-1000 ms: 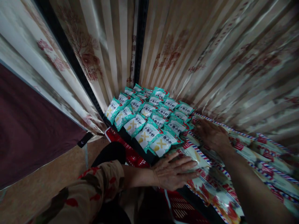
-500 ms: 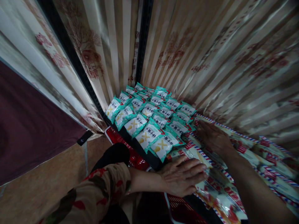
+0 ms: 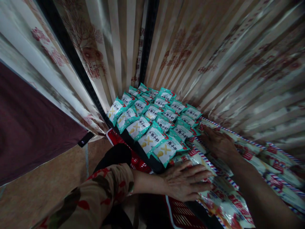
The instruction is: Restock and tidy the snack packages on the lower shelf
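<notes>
My left hand [image 3: 187,182] lies flat, fingers stretched out, on a white snack packet [image 3: 199,159] with red lettering and a striped red-and-blue edge. Farther back, my right hand [image 3: 218,141] rests with its fingers spread over more of these striped-edge packets. Just left of both hands, several teal-and-white snack bags [image 3: 152,138] are laid in overlapping rows. Another striped-edge packet [image 3: 228,197] shows in front of my left fingertips. Neither hand is closed around a packet.
Patterned curtains [image 3: 190,54] hang behind and left of the goods, with a dark metal post [image 3: 149,41] at the corner. Below the dark shelf edge [image 3: 152,163] are red plastic baskets [image 3: 184,214]. A dark phone-like object [image 3: 85,139] lies by the maroon cloth [image 3: 35,127] at left.
The view has shifted very slightly. Both hands stay in nearly the same place on the packets, and the teal bags keep their rows.
</notes>
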`<state>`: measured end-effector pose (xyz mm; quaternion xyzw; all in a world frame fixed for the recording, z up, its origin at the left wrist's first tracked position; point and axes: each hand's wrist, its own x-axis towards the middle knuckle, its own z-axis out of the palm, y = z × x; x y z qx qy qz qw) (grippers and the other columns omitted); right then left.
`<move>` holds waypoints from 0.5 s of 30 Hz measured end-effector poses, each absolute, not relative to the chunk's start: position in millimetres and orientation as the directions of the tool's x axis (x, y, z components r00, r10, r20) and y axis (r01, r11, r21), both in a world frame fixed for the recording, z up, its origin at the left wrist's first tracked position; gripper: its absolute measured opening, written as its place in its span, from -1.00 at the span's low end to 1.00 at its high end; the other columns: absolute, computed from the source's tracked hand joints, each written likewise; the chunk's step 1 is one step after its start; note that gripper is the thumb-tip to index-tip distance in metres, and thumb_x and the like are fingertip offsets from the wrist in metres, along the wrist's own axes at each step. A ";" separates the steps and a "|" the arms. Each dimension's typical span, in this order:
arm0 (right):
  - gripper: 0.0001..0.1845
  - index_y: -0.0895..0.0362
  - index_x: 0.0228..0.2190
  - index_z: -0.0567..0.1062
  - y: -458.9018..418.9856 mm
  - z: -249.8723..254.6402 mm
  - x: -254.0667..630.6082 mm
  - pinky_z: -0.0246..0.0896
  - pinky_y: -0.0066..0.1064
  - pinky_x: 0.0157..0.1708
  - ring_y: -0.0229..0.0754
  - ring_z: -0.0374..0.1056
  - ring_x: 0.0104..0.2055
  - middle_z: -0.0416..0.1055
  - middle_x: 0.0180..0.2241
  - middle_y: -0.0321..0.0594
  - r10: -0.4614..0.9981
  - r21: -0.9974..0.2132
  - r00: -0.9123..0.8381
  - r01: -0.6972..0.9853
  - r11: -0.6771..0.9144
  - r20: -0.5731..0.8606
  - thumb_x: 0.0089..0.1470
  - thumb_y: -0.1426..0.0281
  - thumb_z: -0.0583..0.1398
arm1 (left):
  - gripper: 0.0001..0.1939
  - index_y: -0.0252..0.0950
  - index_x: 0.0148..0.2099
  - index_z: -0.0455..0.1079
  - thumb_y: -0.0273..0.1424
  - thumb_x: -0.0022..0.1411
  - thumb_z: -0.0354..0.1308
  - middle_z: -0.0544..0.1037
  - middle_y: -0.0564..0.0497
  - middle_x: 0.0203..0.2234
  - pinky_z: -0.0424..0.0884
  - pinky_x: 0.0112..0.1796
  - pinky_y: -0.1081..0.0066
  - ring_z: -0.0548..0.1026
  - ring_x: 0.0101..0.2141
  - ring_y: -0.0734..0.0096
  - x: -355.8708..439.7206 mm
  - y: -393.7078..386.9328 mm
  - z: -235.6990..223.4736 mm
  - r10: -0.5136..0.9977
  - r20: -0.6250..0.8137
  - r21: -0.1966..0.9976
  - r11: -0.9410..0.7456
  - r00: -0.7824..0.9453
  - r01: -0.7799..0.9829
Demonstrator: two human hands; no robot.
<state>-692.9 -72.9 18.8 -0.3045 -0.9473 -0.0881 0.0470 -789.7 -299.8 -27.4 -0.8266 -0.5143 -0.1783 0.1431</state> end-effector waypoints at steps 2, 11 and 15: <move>-0.45 0.21 0.07 0.25 -72.3 21.6 -692.8 0.17 -0.01 0.02 0.07 0.25 0.08 0.31 0.06 0.03 0.578 0.137 -0.799 0.599 0.789 0.164 0.20 0.19 -0.17 | -0.48 -0.20 0.29 0.00 -0.24 0.32 -0.25 -0.01 -0.05 0.28 -0.25 0.20 0.07 -0.18 0.27 0.17 -790.0 -300.3 -28.1 0.790 0.456 -0.065 -0.430 0.411 0.900; -0.45 0.26 0.04 0.30 -73.7 19.7 -693.7 0.17 -0.07 0.04 0.04 0.28 0.06 0.33 0.05 0.06 0.563 0.166 -0.810 0.585 0.794 0.164 0.21 0.23 -0.20 | -0.46 -0.18 0.31 -0.05 -0.26 0.31 -0.23 -0.02 0.02 0.28 -0.16 0.21 0.12 -0.17 0.27 0.20 -791.4 -300.2 -32.8 0.756 0.466 -0.093 -0.475 0.460 0.875; -0.46 0.22 0.06 0.28 -73.0 17.9 -693.5 0.18 -0.05 0.03 0.04 0.27 0.07 0.33 0.05 0.02 0.558 0.160 -0.810 0.583 0.796 0.180 0.21 0.22 -0.21 | -0.48 -0.16 0.29 0.01 -0.27 0.30 -0.21 0.02 0.05 0.27 -0.15 0.22 0.14 -0.13 0.27 0.23 -794.4 -300.5 -28.6 0.750 0.454 -0.111 -0.489 0.481 0.865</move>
